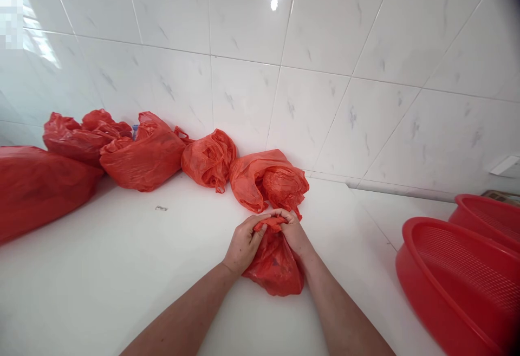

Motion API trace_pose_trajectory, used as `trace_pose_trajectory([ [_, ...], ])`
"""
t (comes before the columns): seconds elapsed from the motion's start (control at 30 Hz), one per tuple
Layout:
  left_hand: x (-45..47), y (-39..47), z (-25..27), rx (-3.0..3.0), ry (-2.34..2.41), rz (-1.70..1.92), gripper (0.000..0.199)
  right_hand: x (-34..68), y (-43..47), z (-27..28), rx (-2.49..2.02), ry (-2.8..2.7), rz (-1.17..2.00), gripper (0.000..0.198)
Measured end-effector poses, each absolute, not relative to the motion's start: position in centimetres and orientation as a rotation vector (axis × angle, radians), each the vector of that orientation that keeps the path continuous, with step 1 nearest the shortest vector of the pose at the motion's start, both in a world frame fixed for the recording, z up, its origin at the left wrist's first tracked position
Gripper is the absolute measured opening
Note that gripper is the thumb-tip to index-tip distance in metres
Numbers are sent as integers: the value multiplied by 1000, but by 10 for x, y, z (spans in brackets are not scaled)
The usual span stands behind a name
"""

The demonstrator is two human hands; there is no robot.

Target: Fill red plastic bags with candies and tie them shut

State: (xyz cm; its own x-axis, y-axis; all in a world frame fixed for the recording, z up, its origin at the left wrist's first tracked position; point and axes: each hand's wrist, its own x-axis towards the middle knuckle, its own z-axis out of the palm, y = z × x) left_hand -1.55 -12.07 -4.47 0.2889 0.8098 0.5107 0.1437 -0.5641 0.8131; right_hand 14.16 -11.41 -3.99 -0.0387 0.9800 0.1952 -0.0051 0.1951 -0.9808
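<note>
Left hand (244, 245): the gathered neck of a small red bag (278, 274) is being pinched from its left side.
Right hand (293, 232): the same neck is being gripped from the opposite side, close to the left hand.
Bag's place: it is being held between and below the hands, its base seemingly being supported by the counter (122, 274).
Weight: a fairly light load is being suggested by the small bulge, but the contents are being hidden by the film.
Film: it is being judged thin, soft, slightly slippery and easily torn.
Best hold: the bunched neck is being favoured, where layers are being doubled; support from underneath is being advised for the fuller part.
Beyond the hands: a crumpled bag (247, 174) is being seen nearby.
Right of the hands: a red basket (420, 291) is being seen, well apart.
</note>
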Motion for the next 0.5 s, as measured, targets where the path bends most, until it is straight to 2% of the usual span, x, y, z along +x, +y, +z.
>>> trace_pose_trajectory([
  [0.1,-16,-120,-47,1899,848,1324,32,145,-117,-40,-897,-1148,1334,25],
  [0.17,-18,-120,-48,1906,854,1358,34,148,-118,-40,-852,-1039,1359,23],
  [0.33,-24,-119,-45,2049,853,1477,37,160,-109,-46,-1004,-998,1110,17],
  [0.5,-24,-128,-39,2306,640,1614,29,179,-98,-60,-1227,-1016,760,7],
])
